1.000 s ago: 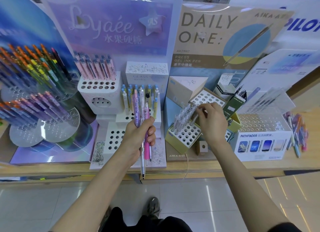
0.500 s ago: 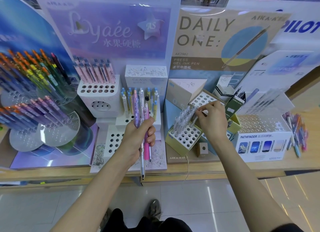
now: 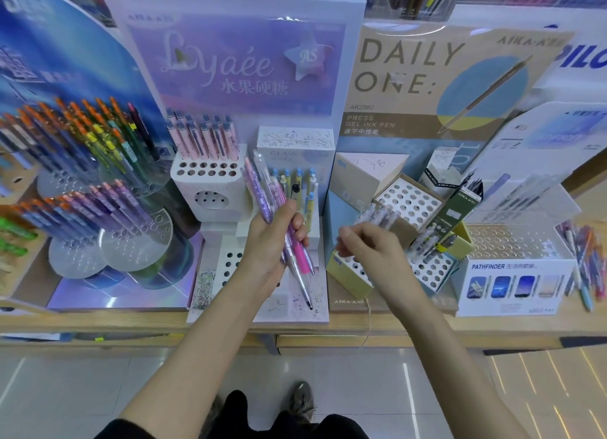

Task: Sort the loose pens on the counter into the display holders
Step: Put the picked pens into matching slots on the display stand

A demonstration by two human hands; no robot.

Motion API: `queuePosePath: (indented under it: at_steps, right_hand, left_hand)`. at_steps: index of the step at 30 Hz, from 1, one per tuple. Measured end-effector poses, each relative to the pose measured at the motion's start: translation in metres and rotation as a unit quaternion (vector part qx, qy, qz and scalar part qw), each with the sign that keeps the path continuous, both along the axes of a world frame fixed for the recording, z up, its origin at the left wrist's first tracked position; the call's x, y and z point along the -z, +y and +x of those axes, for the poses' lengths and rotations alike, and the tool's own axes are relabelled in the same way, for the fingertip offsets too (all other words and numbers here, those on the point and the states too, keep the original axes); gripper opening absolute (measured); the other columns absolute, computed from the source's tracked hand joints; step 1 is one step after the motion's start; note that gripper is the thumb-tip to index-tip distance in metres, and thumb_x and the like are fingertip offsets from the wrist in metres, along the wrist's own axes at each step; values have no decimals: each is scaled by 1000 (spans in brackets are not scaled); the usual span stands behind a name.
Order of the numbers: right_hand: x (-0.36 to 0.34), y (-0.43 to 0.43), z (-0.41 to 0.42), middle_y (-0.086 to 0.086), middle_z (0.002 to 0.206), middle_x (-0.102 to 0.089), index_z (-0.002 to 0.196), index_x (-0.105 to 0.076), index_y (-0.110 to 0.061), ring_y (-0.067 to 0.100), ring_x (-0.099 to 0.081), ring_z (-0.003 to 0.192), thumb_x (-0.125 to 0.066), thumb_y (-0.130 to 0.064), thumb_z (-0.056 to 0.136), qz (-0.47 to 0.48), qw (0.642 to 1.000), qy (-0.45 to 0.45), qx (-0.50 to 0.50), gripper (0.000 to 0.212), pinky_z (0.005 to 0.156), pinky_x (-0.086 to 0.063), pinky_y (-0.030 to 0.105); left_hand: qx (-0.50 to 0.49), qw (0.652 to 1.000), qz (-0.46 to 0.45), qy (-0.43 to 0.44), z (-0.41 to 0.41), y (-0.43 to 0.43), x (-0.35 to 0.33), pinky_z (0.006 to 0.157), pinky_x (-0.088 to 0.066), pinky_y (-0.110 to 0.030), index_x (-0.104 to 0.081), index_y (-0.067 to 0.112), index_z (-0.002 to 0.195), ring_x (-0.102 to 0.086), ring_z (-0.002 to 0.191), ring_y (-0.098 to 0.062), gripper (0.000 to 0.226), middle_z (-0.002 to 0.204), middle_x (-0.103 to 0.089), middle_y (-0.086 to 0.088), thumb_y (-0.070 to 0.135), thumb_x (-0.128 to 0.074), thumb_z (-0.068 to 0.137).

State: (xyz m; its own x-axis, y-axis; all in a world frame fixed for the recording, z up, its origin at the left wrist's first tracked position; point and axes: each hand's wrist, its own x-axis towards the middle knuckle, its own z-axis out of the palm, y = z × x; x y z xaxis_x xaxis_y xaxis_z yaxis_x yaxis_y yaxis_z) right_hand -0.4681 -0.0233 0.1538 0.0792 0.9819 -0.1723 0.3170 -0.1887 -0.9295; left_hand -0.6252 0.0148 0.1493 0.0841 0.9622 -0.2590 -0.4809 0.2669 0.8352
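My left hand (image 3: 269, 245) grips a bundle of pens (image 3: 259, 189), purple, pink and clear, tilted with their tips down over the white Lyaée stand. My right hand (image 3: 374, 254) hovers just right of it, in front of the yellow-walled holder (image 3: 348, 274), fingers loosely curled with nothing seen in them. Several clear pens (image 3: 377, 213) stand in that holder's perforated top behind my right hand. More loose pens (image 3: 584, 258) lie on the counter at the far right.
A white block holder (image 3: 210, 169) with pink pens stands at the back left of centre. Round acrylic tiers (image 3: 134, 241) full of coloured pens fill the left. A clear PATHFINDER holder (image 3: 512, 241) sits right. Tall display boards close the back.
My right hand has left the clear pens in the yellow-walled holder and moved left and down towards my left hand. The left hand's bundle has tilted and shifted slightly right.
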Motion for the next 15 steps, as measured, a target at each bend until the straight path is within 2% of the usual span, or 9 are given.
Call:
queuePosePath:
  at_steps: [3,5,9,12,15]
  right_hand:
    - [0,-12,-25,5,86,-72,99,-59,-11,10,-70,75,-60,-36,91,-141,981,117,-70,27,69,-52,20]
    - [3,-14,-36,7,83,-74,101,-58,-7,18,-72,77,-63,-29,91,-205,955,190,-96,25,74,-55,27]
    - [5,-13,-40,10,76,-72,95,-61,-4,17,-69,67,-64,-15,89,-195,942,252,-109,13,69,-55,24]
    - [2,-10,-38,10,77,-72,98,-61,-4,17,-69,67,-65,-17,88,-185,943,241,-138,16,67,-53,23]
    - [-2,-7,-32,11,79,-73,102,-62,-2,17,-68,67,-67,-19,86,-174,949,205,-163,23,71,-52,25]
  left_hand:
    - [-40,999,23,-29,0,4,-8,51,-47,-22,-49,14,82,-45,48,-8,17,56,-47,5,13,-48,99]
    - [-61,997,39,-38,-2,5,-11,52,-47,-23,-48,14,80,-45,49,-9,18,56,-46,5,12,-48,99]
    - [-85,995,45,-27,-9,7,-13,53,-48,-24,-50,14,80,-49,50,-9,17,58,-48,3,12,-51,97]
    - [-101,993,41,-37,-15,10,-15,52,-48,-24,-50,12,84,-49,51,-10,13,61,-48,1,9,-52,96]
    - [-112,992,35,-51,-16,11,-15,50,-49,-24,-51,13,84,-50,50,-9,12,57,-50,3,9,-53,96]
